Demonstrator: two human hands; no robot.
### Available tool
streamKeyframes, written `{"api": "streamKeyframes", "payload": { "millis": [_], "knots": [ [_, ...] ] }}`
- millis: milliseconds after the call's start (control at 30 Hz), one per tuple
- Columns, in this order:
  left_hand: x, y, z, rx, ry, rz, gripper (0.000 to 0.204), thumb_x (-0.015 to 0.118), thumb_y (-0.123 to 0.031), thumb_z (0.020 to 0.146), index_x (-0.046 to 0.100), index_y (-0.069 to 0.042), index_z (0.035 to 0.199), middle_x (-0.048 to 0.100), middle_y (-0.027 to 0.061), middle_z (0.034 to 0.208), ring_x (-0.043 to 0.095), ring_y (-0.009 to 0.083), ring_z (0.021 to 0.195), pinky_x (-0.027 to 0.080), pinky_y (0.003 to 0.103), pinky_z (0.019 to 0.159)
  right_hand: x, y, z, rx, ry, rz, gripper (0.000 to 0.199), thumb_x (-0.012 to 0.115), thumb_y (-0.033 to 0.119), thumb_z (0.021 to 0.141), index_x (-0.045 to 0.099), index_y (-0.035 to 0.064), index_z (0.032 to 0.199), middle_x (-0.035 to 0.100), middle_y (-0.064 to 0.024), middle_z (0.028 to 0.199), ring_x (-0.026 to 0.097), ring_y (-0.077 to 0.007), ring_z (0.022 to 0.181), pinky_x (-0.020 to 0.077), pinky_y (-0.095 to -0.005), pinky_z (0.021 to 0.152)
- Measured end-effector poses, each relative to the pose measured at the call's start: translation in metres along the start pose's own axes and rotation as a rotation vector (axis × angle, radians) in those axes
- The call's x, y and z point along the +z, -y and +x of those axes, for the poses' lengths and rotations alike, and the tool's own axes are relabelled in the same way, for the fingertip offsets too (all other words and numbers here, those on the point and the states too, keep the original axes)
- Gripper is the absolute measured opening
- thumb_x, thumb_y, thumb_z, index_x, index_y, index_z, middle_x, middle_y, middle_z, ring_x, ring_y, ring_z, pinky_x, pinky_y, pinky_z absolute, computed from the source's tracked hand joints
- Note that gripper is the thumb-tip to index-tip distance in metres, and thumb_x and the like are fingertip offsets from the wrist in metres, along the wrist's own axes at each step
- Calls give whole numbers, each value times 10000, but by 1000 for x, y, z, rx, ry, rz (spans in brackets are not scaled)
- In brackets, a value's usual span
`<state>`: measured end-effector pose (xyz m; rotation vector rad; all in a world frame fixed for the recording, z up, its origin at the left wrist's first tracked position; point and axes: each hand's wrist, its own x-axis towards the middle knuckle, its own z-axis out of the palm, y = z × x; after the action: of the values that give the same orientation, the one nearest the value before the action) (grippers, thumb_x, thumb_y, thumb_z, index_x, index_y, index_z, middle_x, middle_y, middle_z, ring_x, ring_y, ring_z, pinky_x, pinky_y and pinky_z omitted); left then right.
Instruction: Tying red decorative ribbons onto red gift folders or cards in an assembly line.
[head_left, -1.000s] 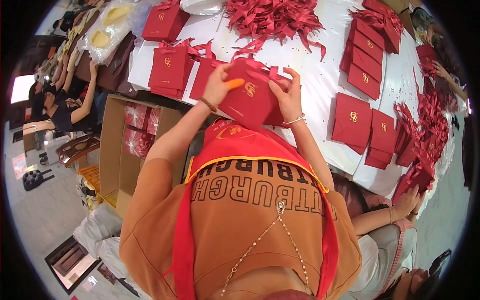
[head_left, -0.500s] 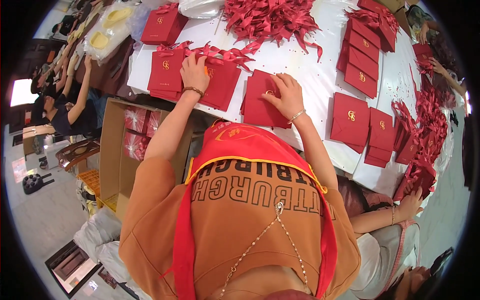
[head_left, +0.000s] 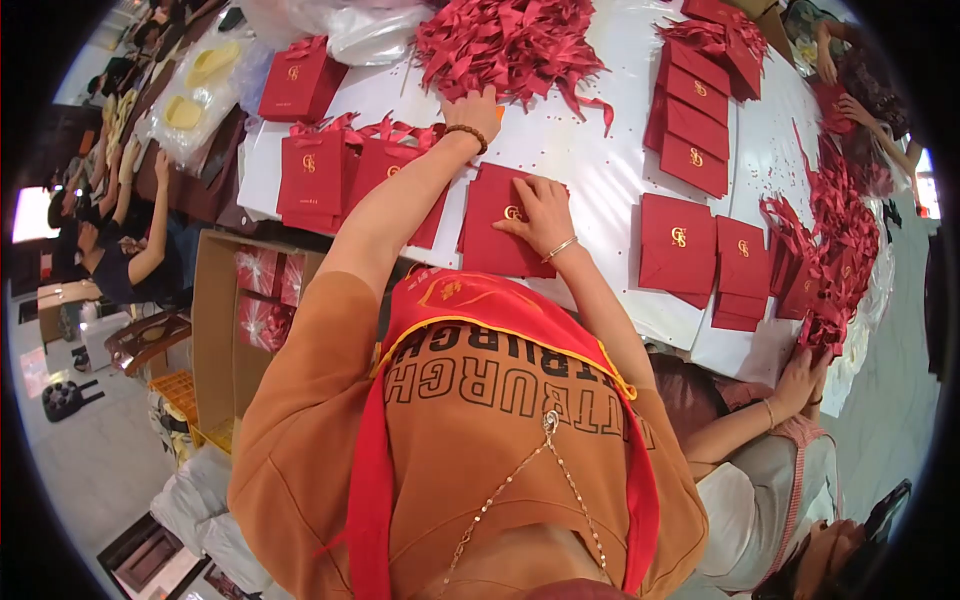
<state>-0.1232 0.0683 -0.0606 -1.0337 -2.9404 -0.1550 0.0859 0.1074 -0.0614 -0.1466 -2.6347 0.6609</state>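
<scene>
My left hand (head_left: 472, 112) reaches to the near edge of a large pile of red ribbons (head_left: 510, 45). Its fingertips touch the ribbons and are partly hidden, so their grip is unclear. Something small and orange (head_left: 499, 114) shows beside that hand. My right hand (head_left: 543, 217) lies with fingers spread on the top of a stack of flat red paper bags (head_left: 487, 205), holding nothing. Left of this stack, under my left forearm, lie red bags with ribbon handles (head_left: 372, 165). Another stack of bags (head_left: 311, 180) with ribbons along its top lies farther left.
More flat red bags (head_left: 678, 240) lie on the white table (head_left: 610, 150) to the right. A standing red bag (head_left: 298, 85) and clear plastic (head_left: 370, 35) are at the back left. An open carton (head_left: 218, 330) stands at left. Co-workers' hands (head_left: 795, 388) handle red bags at right.
My left hand has left the ribbon-handled bags and moved forward and right to the ribbon pile. My right hand stays on its stack. The whole view has shifted slightly.
</scene>
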Motion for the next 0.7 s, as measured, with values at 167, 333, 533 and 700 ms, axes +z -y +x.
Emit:
{"api": "streamKeyframes", "payload": {
  "millis": [167,333,533,700],
  "knots": [
    [-6,-15,33,-6,92,-34,331,494,-361,822,473,-114,1042,631,132,828,611,319,784,438,461,667,2,-4,-1,22,-10,37,665,736,398,546,525,28,1057,478,-120,1017,426,-298,929,361,-395,828],
    [-11,-28,41,89,4,-59,295,526,-275,788,472,-107,1025,615,145,807,610,322,745,449,441,642,-3,-3,-1,67,26,76,683,718,421,586,517,21,1102,472,-130,1047,419,-306,943,355,-399,846],
    [-19,-41,39,403,-152,35,208,521,-226,768,537,-129,952,580,91,797,595,269,673,384,415,622,-3,-3,0,79,14,88,680,724,408,579,519,19,1097,472,-126,1043,416,-303,935,352,-399,846],
    [-30,-35,1,453,-109,-104,175,575,-247,742,573,-110,850,580,92,785,584,259,703,402,405,629,-1,-3,-1,79,-4,96,681,742,384,558,522,21,1090,474,-123,1041,419,-301,933,352,-395,844]
  ]
}}
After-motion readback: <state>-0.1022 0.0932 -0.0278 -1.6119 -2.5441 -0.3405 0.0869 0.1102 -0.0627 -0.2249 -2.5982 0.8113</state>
